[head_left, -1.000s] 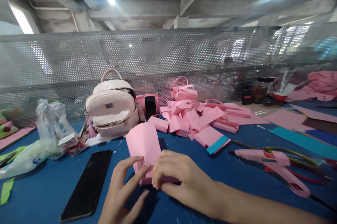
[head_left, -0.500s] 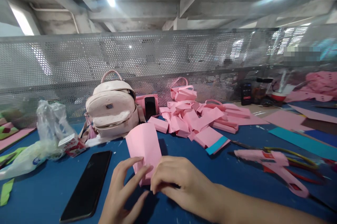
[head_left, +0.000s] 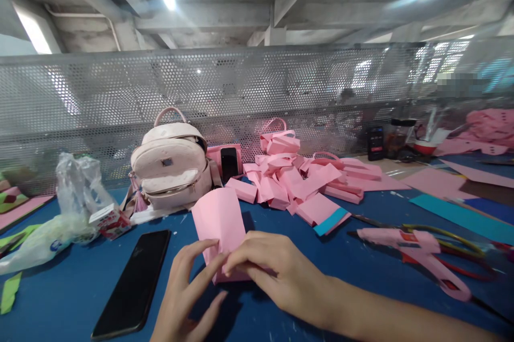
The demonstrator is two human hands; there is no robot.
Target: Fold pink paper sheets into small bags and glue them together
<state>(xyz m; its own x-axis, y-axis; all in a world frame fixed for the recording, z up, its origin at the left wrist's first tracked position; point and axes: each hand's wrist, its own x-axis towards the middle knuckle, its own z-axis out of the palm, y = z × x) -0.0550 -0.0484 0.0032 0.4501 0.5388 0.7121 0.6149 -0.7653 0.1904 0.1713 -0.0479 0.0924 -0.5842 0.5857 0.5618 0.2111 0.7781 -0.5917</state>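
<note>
A folded piece of pink paper (head_left: 220,213) stands on the blue table in front of me, its upper part curved. My left hand (head_left: 190,288) has its fingers spread, with the index and middle fingertips against the near face of the paper and the thumb apart below. From the right, my right hand (head_left: 277,270) pinches at the paper's lower near side, close to the left fingertips. Its fingers cover part of that lower side. A black phone (head_left: 132,283) lies left of my left hand.
Behind the paper are a pale backpack (head_left: 171,165) and a heap of folded pink paper pieces (head_left: 289,176). A pink glue gun (head_left: 417,251) lies at right beside scissors (head_left: 453,243). A plastic bag (head_left: 74,203) and small box (head_left: 110,220) are at left. A perforated metal screen (head_left: 249,80) stands behind.
My right hand has shifted slightly up and left along the paper, its fingertips now near the left fingers. More of the paper's lower edge shows. My left hand and the paper look still.
</note>
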